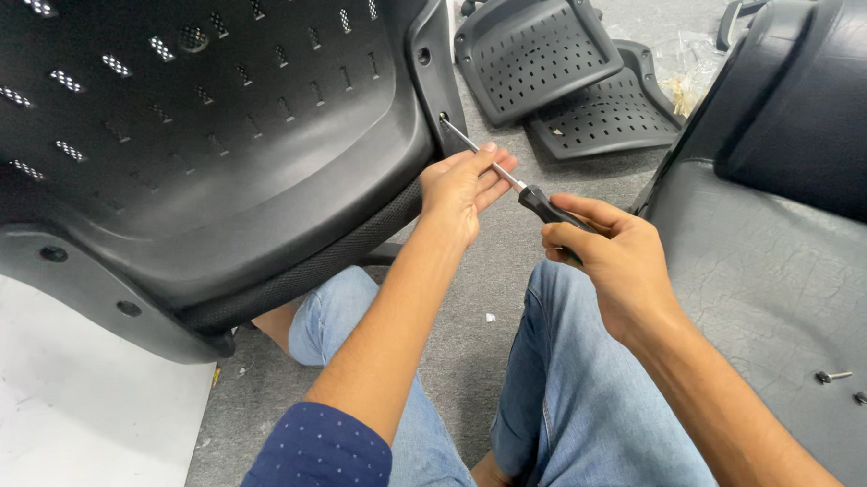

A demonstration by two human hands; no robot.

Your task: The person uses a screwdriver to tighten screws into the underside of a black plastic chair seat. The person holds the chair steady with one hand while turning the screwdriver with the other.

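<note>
Chair back (pixel 197 139): the big black perforated shell leans toward me on edge, inner face my way; it is my landmark for the rest, and tilted like this its side rim faces my hands.
Seat cushion (pixel 778 275): a grey padded slab well off to the right of the chair back, lying flat, so it serves as a shelf for loose hardware.
Spare shells (pixel 564 70): two more perforated black panels stacked on the grey floor beyond the chair back's right rim, out of my way.
My legs (pixel 582 402): in blue jeans, folded below the chair back, so I sit close under it.
Right hand (pixel 611 254): closed around the black handle, set away from the chair back's rim to keep the tool in line with the hole.
Left hand (pixel 464 182): just beside the rim, fingers pinched lightly on the metal shaft, to steady it I judge.
Screwdriver (pixel 513 179): runs slanting from my right fist up to the chair back, its tip at a hole (pixel 444 118) in the right rim.
Loose screws (pixel 846 385): small metal ones resting on the cushion, far right of the chair back.
</note>
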